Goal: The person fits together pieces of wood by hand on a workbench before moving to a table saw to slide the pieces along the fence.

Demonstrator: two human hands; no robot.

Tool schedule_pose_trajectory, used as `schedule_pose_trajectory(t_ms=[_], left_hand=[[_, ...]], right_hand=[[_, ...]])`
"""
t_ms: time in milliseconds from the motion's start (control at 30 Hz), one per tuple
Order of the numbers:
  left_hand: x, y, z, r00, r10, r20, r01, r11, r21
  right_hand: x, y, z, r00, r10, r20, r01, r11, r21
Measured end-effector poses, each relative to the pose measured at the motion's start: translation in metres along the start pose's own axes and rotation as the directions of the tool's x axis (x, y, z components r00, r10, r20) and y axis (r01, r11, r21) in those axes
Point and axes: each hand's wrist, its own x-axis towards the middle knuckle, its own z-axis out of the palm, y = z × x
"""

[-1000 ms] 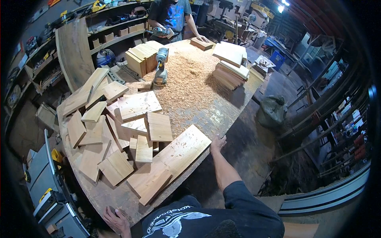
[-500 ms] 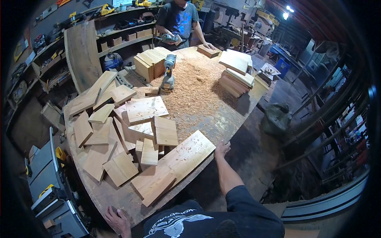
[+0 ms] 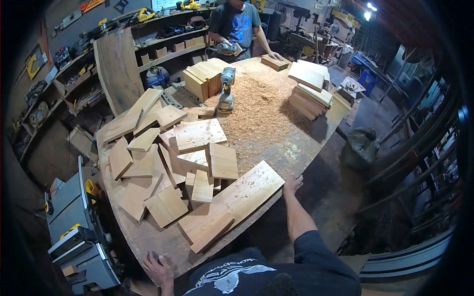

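My left hand (image 3: 158, 269) rests at the near left edge of the wooden worktable (image 3: 185, 264), its fingers spread and nothing held. Further right along the same edge, my right hand (image 3: 292, 185) leans on the rim beside the end of a long board (image 3: 249, 190); its fingers are partly seen and hold no loose thing. On the near end of that board lies a narrower wood piece (image 3: 213, 234), set at a slant. Left of the board is a jumble of cut wooden blocks (image 3: 166, 207), some overlapping.
Wood shavings (image 3: 261, 98) cover the table's middle around a standing power tool (image 3: 226, 91). Stacked boards stand at the back left (image 3: 203, 79) and right (image 3: 308, 101). Across the table, a person (image 3: 237, 29) holds a power tool (image 3: 227, 48), one hand on a wood block (image 3: 274, 62).
The head view has turned slightly left, so the whole scene sits further right. Both my hands stay at the table's edge, and the wood pieces keep their places.
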Motion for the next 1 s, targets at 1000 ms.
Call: schedule_pose_trajectory(t_ms=[1000], left_hand=[[-0.002,-0.003,0.004,0.999,0.014,-0.037,-0.016,0.999,-0.044]], right_hand=[[0.008,0.009,0.009,0.999,-0.026,-0.046,0.026,1.0,-0.004]])
